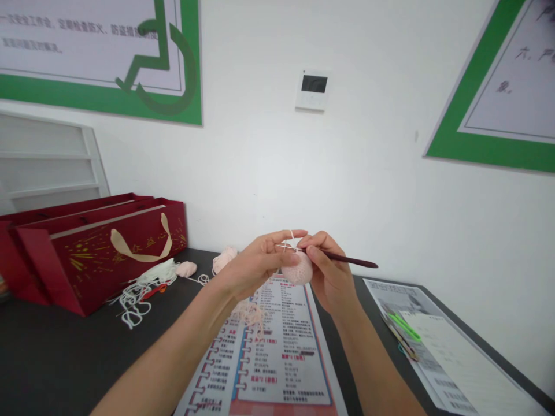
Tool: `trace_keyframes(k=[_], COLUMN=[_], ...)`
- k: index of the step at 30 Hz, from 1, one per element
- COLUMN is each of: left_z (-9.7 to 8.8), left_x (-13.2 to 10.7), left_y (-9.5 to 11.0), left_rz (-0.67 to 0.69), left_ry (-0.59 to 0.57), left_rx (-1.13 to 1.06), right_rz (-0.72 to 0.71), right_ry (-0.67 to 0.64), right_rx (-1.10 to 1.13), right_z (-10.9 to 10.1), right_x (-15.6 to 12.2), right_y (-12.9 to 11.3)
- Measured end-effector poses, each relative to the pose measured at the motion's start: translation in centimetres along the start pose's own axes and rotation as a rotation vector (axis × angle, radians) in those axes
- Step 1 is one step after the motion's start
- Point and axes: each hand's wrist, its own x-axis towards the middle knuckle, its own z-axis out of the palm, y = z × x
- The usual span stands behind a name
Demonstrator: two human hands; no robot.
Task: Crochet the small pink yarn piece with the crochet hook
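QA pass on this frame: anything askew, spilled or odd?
Minor clutter: white yarn lies in loose loops beside the red bags, and pale pink strands straggle over the printed sheet. A small grey mark shows on the wall. No spill visible.

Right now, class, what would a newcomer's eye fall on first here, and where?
Probably the pale pink crochet piece, held below centre between left hand and right hand, the latter gripping a dark-handled crochet hook. Red gift bags stand out at left, and green-bordered wall posters occupy both upper corners.
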Motion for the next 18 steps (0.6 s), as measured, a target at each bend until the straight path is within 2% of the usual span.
trace_keyframes(k=[3, 8, 14, 18], left_z=[-0.1, -0.1, -0.4, -0.6], left_x=[0.3, 1.2, 0.8, 0.0], left_y=[0.0, 0.0, -0.5, -1.6], left_rz=[0.000, 0.031, -0.041, -0.067], left_ry=[0.021, 0.056, -0.014, 0.028], left_rx=[0.009, -0.017, -0.139, -0.227], right_rz=[0.073, 0.116, 0.167, 0.230], right_ry=[-0.013, -0.035, 0.127, 0.165], right_rx=[0.022, 0.065, 0.199, 0.254], right_z=[0.0, -0.8, -0.9, -0.5], right_x=[0.0, 0.3, -0.9, -1.9], right_y=[-0.3, -0.4, 0.3, 0.9])
